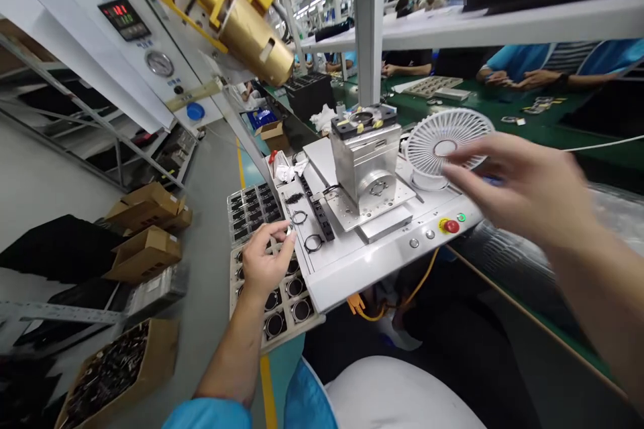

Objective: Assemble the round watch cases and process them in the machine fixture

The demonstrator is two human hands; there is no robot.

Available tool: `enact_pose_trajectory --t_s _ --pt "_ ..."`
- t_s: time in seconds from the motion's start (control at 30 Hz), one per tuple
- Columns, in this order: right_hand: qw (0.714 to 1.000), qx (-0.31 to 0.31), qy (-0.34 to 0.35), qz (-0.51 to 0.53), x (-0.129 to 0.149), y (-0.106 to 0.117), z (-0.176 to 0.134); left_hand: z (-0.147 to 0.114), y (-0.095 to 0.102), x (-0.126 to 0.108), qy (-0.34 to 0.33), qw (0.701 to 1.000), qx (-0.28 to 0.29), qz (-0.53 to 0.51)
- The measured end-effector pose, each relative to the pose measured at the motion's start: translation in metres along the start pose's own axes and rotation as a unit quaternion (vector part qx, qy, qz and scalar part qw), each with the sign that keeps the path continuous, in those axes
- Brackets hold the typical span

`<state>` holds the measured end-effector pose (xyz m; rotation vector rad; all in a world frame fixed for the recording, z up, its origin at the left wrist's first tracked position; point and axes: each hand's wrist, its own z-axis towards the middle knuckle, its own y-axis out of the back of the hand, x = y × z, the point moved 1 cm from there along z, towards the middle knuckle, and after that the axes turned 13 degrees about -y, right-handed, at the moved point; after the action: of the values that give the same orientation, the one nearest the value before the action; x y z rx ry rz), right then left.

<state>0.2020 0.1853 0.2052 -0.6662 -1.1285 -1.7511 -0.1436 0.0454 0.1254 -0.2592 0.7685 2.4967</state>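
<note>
My left hand (266,260) is above the left edge of the white machine bench (342,271), thumb and forefinger pinched together. A small pale bit shows at the fingertips, too small to name. Close by on the bench lie two thin black rings (314,242) and a small heap of tiny black parts (294,198). Below that hand is a beige tray (286,334) of round dark parts with rims. My right hand (528,191), slightly blurred, hovers in front of a white desk fan (445,131); its thumb and forefinger are apart, with nothing seen between them.
A metal fixture block (369,164) stands mid-bench, topped by a black holder (365,120). A gold cylinder head (259,40) hangs above. A red stop button (451,226) is on the front edge. Cardboard boxes (145,255) are on the left floor; co-workers sit across the green table (483,104).
</note>
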Motion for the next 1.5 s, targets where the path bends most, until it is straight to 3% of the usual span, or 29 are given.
enact_pose_trajectory --t_s 0.07,0.13,0.27,0.37,0.47,0.57,0.67,0.77,0.9,1.0,1.1,1.2,1.33,1.5 --pt "0.991 0.046 0.121 -0.043 0.024 -0.026 0.042 0.014 0.0 -0.012 -0.02 1.0 -0.008 -0.023" --pt "0.976 0.091 0.184 -0.078 0.042 -0.052 0.088 0.024 0.002 -0.02 -0.029 0.999 -0.011 -0.04" --pt "0.934 0.265 0.209 -0.12 0.054 -0.081 0.153 0.044 0.008 -0.027 -0.041 0.999 -0.006 -0.029" --pt "0.928 0.295 0.208 -0.089 0.051 -0.078 0.16 0.078 0.004 -0.034 -0.072 0.997 0.001 0.008" --pt "0.963 0.202 0.18 -0.005 0.047 -0.07 0.145 0.131 -0.013 -0.045 -0.116 0.993 0.016 0.036" --pt "0.98 0.107 0.149 0.079 0.04 -0.062 0.125 0.191 -0.046 -0.056 -0.142 0.985 0.079 0.054" --pt "0.982 0.081 0.112 0.126 0.032 -0.05 0.104 0.239 -0.086 -0.065 -0.139 0.972 0.169 0.089" --pt "0.98 0.072 0.069 0.174 0.018 -0.026 0.072 0.265 -0.114 -0.069 -0.132 0.959 0.24 0.072" --pt "0.97 0.034 -0.039 0.238 -0.024 0.015 0.012 0.267 -0.108 -0.067 -0.155 0.958 0.241 0.026" --pt "0.957 0.016 -0.149 0.247 -0.071 0.032 -0.033 0.256 -0.089 -0.057 -0.167 0.939 0.3 -0.002" --pt "0.932 0.029 -0.262 0.247 -0.11 0.032 -0.068 0.241 -0.08 -0.045 -0.167 0.923 0.342 -0.057" --pt "0.905 0.049 -0.341 0.248 -0.131 0.02 -0.09 0.226 -0.084 -0.04 -0.162 0.932 0.313 -0.081" --pt "0.9 0.063 -0.367 0.225 -0.138 0.005 -0.098 0.215 -0.092 -0.047 -0.152 0.951 0.267 -0.045" --pt "0.904 0.074 -0.355 0.228 -0.138 0.0 -0.092 0.228 -0.09 -0.046 -0.133 0.945 0.293 -0.055"
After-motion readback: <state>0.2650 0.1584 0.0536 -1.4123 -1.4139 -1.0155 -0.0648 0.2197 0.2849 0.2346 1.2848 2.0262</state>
